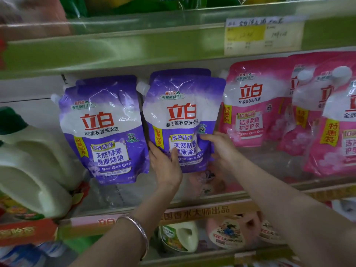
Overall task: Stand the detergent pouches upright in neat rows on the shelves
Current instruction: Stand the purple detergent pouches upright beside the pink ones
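A purple detergent pouch (181, 112) stands upright at the middle of the shelf, with another purple pouch close behind it. My left hand (165, 164) grips its lower left corner, thumb across the front. My right hand (219, 145) holds its lower right edge. A second row of purple pouches (102, 128) stands just to the left, leaning slightly. Pink detergent pouches (252, 105) stand in rows to the right, the nearest touching the held pouch's right side.
Large white jugs (32, 166) fill the shelf's left end. The shelf floor (123, 191) is bare in front of the purple pouches. A price tag (264, 35) hangs on the green shelf edge above. Bottles (181, 236) stand on the lower shelf.
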A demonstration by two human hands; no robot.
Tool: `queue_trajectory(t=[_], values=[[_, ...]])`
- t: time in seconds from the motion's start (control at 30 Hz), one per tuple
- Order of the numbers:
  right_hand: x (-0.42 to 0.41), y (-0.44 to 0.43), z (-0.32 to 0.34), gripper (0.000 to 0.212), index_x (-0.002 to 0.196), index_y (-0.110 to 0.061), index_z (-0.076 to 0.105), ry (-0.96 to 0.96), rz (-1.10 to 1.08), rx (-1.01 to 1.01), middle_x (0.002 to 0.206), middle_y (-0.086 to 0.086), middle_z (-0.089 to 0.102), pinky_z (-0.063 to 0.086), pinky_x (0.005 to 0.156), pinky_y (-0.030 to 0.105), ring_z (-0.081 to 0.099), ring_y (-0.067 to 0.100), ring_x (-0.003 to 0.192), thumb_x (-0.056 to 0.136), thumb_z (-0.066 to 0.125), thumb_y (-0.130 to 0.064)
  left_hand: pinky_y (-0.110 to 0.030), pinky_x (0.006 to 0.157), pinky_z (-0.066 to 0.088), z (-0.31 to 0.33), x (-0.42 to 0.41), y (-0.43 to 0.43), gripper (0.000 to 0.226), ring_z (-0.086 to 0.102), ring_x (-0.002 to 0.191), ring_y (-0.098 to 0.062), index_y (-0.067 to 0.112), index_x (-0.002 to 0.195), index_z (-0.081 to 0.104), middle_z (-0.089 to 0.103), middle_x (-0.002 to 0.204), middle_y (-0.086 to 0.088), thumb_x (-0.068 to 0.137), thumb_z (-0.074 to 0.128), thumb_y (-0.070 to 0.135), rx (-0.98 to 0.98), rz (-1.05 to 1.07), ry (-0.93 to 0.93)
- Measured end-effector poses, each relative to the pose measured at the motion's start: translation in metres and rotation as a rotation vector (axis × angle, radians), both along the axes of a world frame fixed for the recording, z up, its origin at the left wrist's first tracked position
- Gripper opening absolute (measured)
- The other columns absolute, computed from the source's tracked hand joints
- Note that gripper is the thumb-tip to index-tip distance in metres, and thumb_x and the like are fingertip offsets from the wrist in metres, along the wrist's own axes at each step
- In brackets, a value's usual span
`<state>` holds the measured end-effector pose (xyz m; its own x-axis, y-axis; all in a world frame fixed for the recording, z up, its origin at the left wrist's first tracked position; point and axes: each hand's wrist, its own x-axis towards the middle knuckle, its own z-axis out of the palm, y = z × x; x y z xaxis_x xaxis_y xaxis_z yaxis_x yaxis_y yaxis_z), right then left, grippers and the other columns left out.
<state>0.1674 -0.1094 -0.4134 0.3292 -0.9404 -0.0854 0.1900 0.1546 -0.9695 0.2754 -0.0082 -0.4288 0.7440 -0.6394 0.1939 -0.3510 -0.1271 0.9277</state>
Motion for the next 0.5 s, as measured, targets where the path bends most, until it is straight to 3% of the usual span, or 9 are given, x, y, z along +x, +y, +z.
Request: queue_trajectory(t=[0.13, 0.27, 0.33, 0.4, 0.5], values=[[-0.010, -0.003, 0.018, 0.007, 0.092, -0.017, 0.064, 0.113, -0.024, -0.032, 0.080, -0.005, 0.069, 0.041, 0.055, 0.023, 0.060, 0.010, 0.068, 0.091, 0.057, -0.016, -0.044, 0.117, 0.021, 0.005, -0.003, 0.001, 0.075, 0.020, 0.142, -0.028, 0.008, 0.150, 0.007, 0.022, 0.153, -0.014, 0.093, 0.054, 0.023, -0.011, 0.006, -0.008], [-0.008, -0.002, 0.019, 0.023, 0.116, -0.010, 0.058, 0.187, -0.089, -0.129, 0.100, 0.002, 0.063, 0.041, 0.051, 0.021, 0.056, 0.003, 0.065, 0.097, 0.047, -0.017, -0.040, 0.116, 0.024, 0.013, -0.011, 0.003, 0.074, 0.022, 0.140, -0.027, 0.010, 0.148, 0.012, 0.021, 0.150, -0.014, 0.090, 0.057, 0.015, -0.038, 0.039, -0.008], [-0.010, 0.001, 0.013, 0.022, 0.114, -0.012, 0.058, 0.224, -0.083, -0.167, 0.099, 0.001, 0.065, 0.043, 0.053, 0.021, 0.058, 0.004, 0.069, 0.097, 0.047, -0.019, -0.041, 0.113, 0.026, 0.016, -0.017, 0.006, 0.073, 0.027, 0.136, -0.029, 0.009, 0.145, 0.020, 0.025, 0.145, -0.015, 0.085, 0.062, 0.009, -0.080, 0.081, -0.038], [-0.018, 0.003, 0.011, 0.012, 0.102, -0.010, 0.058, 0.251, -0.094, -0.245, 0.085, -0.003, 0.062, 0.043, 0.055, 0.018, 0.055, 0.004, 0.069, 0.096, 0.049, -0.014, -0.042, 0.110, 0.029, 0.019, -0.023, 0.009, 0.066, 0.031, 0.129, -0.030, 0.004, 0.137, 0.031, 0.032, 0.137, -0.016, 0.080, 0.064, 0.003, -0.152, 0.106, -0.101], [-0.033, 0.004, 0.008, 0.006, 0.091, -0.008, 0.057, 0.275, -0.189, -0.316, 0.075, -0.005, 0.056, 0.039, 0.061, 0.017, 0.050, 0.007, 0.069, 0.093, 0.051, -0.006, -0.045, 0.100, 0.038, 0.024, -0.035, 0.010, 0.039, 0.040, 0.115, -0.030, 0.003, 0.114, 0.044, 0.039, 0.115, -0.007, 0.080, 0.062, 0.002, -0.248, 0.079, -0.236]])
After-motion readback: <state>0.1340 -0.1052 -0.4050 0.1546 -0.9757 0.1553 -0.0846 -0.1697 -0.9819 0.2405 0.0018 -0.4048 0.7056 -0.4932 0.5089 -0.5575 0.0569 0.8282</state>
